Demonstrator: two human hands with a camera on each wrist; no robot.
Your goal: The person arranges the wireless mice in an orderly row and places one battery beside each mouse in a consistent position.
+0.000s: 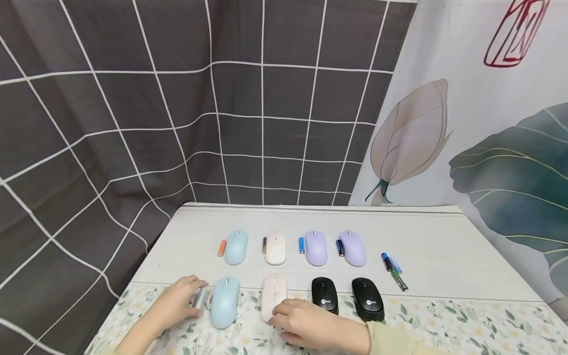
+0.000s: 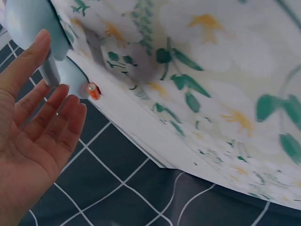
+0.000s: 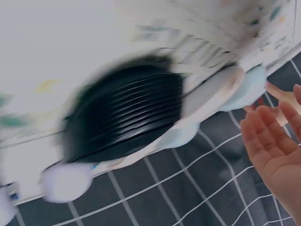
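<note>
Between the thumb and fingers of my left hand [image 1: 175, 303] is a silver-grey battery [image 1: 200, 298], pinched upright just left of the near light blue mouse [image 1: 224, 302]. The left wrist view shows that battery [image 2: 50, 70] between thumb and fingertips. My right hand [image 1: 308, 323] has its fingertips at the near right edge of a pale pink mouse [image 1: 274, 296]. In the right wrist view the right hand [image 3: 277, 150] has extended fingers, its palm showing. A black mouse [image 1: 325, 293] lies just beyond the right hand, with another black mouse [image 1: 368, 297] beside it.
A back row holds a light blue mouse [image 1: 236, 247], a cream mouse [image 1: 276, 248] and two purple mice [image 1: 316, 248], each with a battery on its left, such as the orange battery [image 1: 222, 248]. Several loose batteries [image 1: 392, 268] lie at right. A dark grid curtain [image 1: 284, 138] hangs behind.
</note>
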